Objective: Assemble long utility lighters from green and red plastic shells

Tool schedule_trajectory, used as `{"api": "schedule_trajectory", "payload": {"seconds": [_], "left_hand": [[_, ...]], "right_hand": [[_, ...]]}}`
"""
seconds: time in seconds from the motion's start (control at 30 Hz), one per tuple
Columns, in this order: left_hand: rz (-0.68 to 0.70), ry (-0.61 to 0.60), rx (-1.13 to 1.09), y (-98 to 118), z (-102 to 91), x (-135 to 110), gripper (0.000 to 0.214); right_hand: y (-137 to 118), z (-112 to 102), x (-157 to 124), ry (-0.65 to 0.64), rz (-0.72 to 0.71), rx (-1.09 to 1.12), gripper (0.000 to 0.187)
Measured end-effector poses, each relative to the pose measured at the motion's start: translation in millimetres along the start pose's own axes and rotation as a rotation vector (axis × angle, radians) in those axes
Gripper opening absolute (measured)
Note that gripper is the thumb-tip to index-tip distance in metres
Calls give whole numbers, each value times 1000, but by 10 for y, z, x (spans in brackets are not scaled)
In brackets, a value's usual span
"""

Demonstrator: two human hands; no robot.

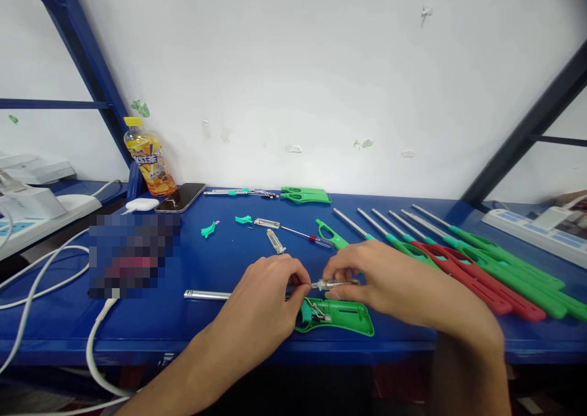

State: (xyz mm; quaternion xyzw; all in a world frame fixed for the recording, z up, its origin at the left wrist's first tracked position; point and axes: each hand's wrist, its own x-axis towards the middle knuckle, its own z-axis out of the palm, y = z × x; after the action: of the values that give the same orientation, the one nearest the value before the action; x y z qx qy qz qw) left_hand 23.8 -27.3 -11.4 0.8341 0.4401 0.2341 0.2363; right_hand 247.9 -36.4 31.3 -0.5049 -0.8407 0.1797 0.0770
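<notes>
My right hand [362,275] grips a clear lighter fuel tank [339,283], held sideways just above the blue table. At the tank's left end, the thumb and forefinger of my left hand [275,287] are pinched together; what lies between them is too small to make out. Under both hands lies an opened green lighter housing [353,318], its inner parts and a bent wire exposed. A silver lighter barrel [206,295] sticks out to the left, partly covered by my left hand. Behind my hands are a screwdriver [316,238] and two loose clear tanks, one lying slanted [275,242].
Several green and red long-necked lighters [481,269] lie in a row at right. Green housing halves [306,195], metal barrels [233,193] and teal triggers [208,229] lie farther back. A phone [181,197], a drink bottle [151,162] and white cables [46,269] occupy the left.
</notes>
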Motion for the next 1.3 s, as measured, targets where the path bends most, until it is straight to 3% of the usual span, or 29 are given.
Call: {"api": "schedule_trajectory", "payload": {"seconds": [1.07, 1.3], "left_hand": [[57, -19, 61, -2, 43, -9, 16], [84, -51, 42, -110, -70, -35, 18]], "right_hand": [[-42, -22, 45, -35, -47, -12, 14], [17, -35, 26, -58, -13, 119, 19]]}}
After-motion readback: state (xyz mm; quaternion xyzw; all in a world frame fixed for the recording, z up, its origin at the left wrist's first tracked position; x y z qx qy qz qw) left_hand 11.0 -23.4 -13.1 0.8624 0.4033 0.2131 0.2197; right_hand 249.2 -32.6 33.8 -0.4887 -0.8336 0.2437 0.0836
